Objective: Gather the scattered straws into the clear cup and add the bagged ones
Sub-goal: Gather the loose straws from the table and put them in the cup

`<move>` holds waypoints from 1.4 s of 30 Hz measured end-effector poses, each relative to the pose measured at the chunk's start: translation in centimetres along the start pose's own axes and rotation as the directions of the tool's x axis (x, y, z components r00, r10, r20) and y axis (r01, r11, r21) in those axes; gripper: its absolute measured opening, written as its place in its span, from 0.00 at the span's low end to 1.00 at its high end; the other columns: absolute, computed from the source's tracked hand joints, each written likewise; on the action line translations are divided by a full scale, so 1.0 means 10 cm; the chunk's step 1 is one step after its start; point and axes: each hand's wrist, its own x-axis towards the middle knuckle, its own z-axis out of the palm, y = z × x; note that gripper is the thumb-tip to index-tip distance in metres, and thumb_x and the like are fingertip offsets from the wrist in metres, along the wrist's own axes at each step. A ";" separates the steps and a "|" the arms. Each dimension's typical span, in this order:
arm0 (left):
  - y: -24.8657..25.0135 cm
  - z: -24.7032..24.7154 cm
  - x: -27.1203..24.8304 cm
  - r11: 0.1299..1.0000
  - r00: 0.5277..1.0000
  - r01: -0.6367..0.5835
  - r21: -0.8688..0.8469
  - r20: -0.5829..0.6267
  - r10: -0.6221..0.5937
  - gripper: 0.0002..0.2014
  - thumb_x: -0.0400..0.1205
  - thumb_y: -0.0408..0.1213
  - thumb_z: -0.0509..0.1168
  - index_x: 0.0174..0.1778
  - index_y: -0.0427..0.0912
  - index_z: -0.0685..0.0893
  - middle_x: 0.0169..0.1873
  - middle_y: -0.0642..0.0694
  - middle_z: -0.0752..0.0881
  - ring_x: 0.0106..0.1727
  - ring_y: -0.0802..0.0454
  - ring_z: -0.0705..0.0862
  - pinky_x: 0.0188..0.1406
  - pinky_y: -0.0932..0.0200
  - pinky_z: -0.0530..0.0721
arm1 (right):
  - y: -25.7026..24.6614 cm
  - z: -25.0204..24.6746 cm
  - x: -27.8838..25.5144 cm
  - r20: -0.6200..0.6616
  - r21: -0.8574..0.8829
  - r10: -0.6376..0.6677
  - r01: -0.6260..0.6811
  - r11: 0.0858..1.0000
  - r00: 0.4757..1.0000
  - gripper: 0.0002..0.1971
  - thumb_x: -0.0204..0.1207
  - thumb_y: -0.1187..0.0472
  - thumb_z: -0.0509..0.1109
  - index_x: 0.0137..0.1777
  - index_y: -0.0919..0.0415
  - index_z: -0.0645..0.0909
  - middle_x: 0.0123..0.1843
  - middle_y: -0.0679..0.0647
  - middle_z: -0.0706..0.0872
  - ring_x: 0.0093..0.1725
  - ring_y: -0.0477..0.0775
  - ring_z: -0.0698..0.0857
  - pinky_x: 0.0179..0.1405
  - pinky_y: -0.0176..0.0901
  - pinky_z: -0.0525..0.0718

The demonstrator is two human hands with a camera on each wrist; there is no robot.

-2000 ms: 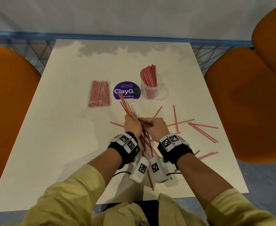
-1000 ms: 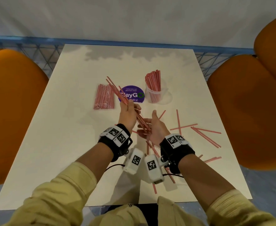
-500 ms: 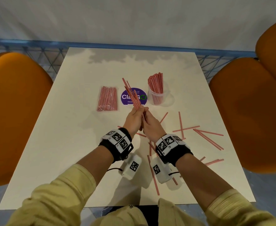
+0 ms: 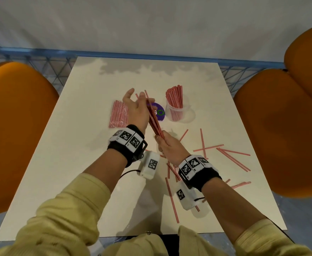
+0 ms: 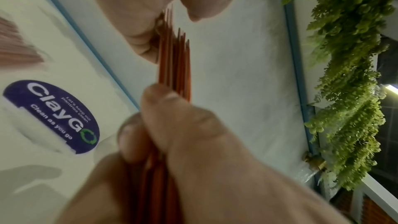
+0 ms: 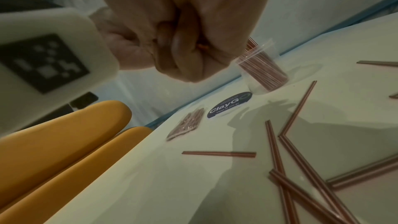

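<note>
Straws status: we have a bundle of red-striped straws (image 4: 154, 120) held up above the table (image 4: 63, 163), tilted, upper ends pointing away from us. Our right hand (image 4: 170, 146) clenches the bundle's lower end; the right wrist view shows the fingers (image 6: 183, 57) curled tight around it. Our left hand (image 4: 135, 111) sits against the bundle's upper part with fingers straight and spread, flat to the straws, not wrapped. In the left wrist view the picture is blurred, with straw ends fanned between both hands.

Clear cup (image 4: 177, 112) stands upright on the table beyond our hands, to the right of the purple ClayGo sticker (image 4: 159, 113), already packed with upright straws. Bagged straws (image 4: 119, 114) lie flat left of the sticker, apart from the cup, partly behind our left hand.

Loose straws (image 4: 232, 156) are scattered on the table to the right of and under our right wrist, several crossing. Orange chairs (image 4: 16, 130) flank the table on both sides.
</note>
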 end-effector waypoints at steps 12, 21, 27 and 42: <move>0.01 0.09 -0.02 0.999 0.999 -0.051 -0.010 -0.001 0.051 0.05 0.88 0.43 0.48 0.52 0.51 0.69 0.27 0.47 0.77 0.19 0.56 0.76 0.20 0.63 0.78 | -0.11 -0.03 0.00 0.029 -0.018 0.031 -0.030 0.999 0.999 0.15 0.85 0.55 0.53 0.34 0.49 0.65 0.27 0.49 0.71 0.26 0.46 0.68 0.27 0.35 0.69; -0.11 0.12 -0.11 0.994 0.996 -0.074 0.083 0.046 0.070 0.09 0.87 0.35 0.51 0.43 0.48 0.72 0.30 0.49 0.76 0.23 0.53 0.74 0.23 0.59 0.77 | -0.17 -0.08 0.08 0.020 0.151 0.125 -0.126 0.980 0.992 0.16 0.84 0.50 0.54 0.35 0.54 0.69 0.25 0.49 0.71 0.18 0.41 0.67 0.18 0.31 0.65; -0.20 0.16 -0.08 0.979 0.994 -0.075 0.192 0.094 0.058 0.05 0.86 0.34 0.52 0.52 0.51 0.67 0.40 0.42 0.76 0.26 0.51 0.75 0.20 0.64 0.75 | -0.17 -0.10 0.12 0.015 0.096 0.143 -0.144 0.985 0.990 0.14 0.83 0.54 0.54 0.35 0.54 0.71 0.25 0.52 0.75 0.18 0.43 0.70 0.20 0.34 0.67; -0.37 0.45 0.10 0.953 0.985 -0.156 0.261 -0.030 0.170 0.15 0.88 0.35 0.48 0.70 0.42 0.65 0.42 0.49 0.78 0.39 0.54 0.79 0.41 0.71 0.80 | -0.21 -0.34 0.40 -0.197 0.320 0.244 -0.173 0.931 0.949 0.28 0.81 0.40 0.54 0.26 0.59 0.73 0.15 0.48 0.73 0.12 0.43 0.66 0.14 0.31 0.61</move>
